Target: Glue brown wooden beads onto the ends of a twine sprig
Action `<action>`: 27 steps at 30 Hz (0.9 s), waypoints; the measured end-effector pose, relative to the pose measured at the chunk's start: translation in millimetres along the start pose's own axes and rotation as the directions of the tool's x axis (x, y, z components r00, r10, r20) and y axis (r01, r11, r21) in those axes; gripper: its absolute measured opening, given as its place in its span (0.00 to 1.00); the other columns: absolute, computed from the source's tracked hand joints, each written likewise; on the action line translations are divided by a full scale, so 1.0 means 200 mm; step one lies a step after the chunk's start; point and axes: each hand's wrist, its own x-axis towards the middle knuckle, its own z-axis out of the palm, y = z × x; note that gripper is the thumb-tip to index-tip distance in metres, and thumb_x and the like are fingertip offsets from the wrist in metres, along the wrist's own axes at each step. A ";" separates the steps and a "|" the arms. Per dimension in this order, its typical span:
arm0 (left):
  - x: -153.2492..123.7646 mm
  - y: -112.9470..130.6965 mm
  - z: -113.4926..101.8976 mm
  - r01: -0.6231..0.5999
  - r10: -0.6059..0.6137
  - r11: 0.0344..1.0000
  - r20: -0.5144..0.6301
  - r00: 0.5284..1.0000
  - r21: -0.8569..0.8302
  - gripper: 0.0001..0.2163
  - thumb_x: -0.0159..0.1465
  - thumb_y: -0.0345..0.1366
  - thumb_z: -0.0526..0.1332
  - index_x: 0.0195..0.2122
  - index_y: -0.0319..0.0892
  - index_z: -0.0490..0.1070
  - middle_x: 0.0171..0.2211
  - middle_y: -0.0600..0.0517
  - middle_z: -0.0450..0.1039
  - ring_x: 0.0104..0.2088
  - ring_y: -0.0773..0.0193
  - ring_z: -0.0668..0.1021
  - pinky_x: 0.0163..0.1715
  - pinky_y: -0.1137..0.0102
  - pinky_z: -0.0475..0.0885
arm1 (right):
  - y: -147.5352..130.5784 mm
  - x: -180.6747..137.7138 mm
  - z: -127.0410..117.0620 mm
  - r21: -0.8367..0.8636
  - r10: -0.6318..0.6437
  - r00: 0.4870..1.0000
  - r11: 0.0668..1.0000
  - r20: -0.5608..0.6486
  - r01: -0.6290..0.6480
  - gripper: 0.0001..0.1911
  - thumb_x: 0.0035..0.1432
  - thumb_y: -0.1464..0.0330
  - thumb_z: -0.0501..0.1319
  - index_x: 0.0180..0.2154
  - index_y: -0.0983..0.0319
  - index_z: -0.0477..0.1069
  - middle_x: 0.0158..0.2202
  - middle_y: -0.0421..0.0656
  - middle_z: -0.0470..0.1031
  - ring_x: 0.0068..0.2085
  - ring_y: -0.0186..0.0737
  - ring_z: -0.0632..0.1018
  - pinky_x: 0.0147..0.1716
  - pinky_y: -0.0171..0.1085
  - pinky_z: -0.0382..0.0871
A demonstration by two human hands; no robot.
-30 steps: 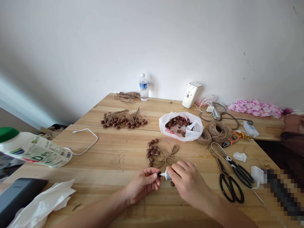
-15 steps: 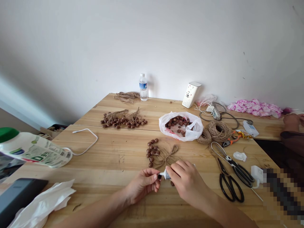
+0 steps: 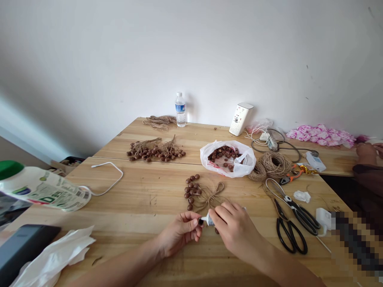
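1. A small, round, dark brown bead (image 3: pixel 200 221) is held just above the wooden worktop (image 3: pixel 143 199). It sits well in front of the white plastic bag (image 3: pixel 239 165), on the camera's side and slightly to the bag's left.
2. A short white glue tube (image 3: pixel 207 219) with a pale nozzle lies nearly level, its tip touching the bead. Most of its body is hidden under fingers.
3. The left hand (image 3: pixel 179 231) has its grip pinched tight on the bead, thumb and fingertips meeting around it.
4. The right hand (image 3: pixel 233 227) has its grip curled closed around the tube, knuckles up.
5. Between the bag and the two hands lies a twine bundle (image 3: pixel 211 197) tied with matching brown beads. Black scissors (image 3: pixel 291 229) rest in front of the bag and to its right.
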 end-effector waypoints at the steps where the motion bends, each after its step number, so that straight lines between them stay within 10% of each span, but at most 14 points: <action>1: 0.00 0.00 0.00 -0.001 0.001 1.000 0.000 1.000 0.000 0.11 0.45 0.34 0.74 0.28 0.37 0.76 0.23 0.49 0.78 0.19 0.68 0.76 0.20 0.75 0.69 | 0.00 0.00 0.00 0.000 0.001 1.000 1.000 0.001 -0.001 0.14 0.59 0.78 0.51 0.46 0.67 0.68 0.33 0.47 0.69 0.35 0.43 0.66 0.34 0.41 0.57; 27: 0.00 -0.01 -0.02 -0.003 0.003 1.000 0.015 1.000 0.011 0.11 0.47 0.34 0.73 0.30 0.38 0.76 0.20 0.48 0.77 0.20 0.68 0.76 0.23 0.75 0.68 | -0.02 0.00 -0.03 0.047 -0.006 0.998 0.999 0.065 0.003 0.11 0.59 0.78 0.52 0.41 0.64 0.68 0.32 0.44 0.68 0.34 0.41 0.64 0.31 0.41 0.52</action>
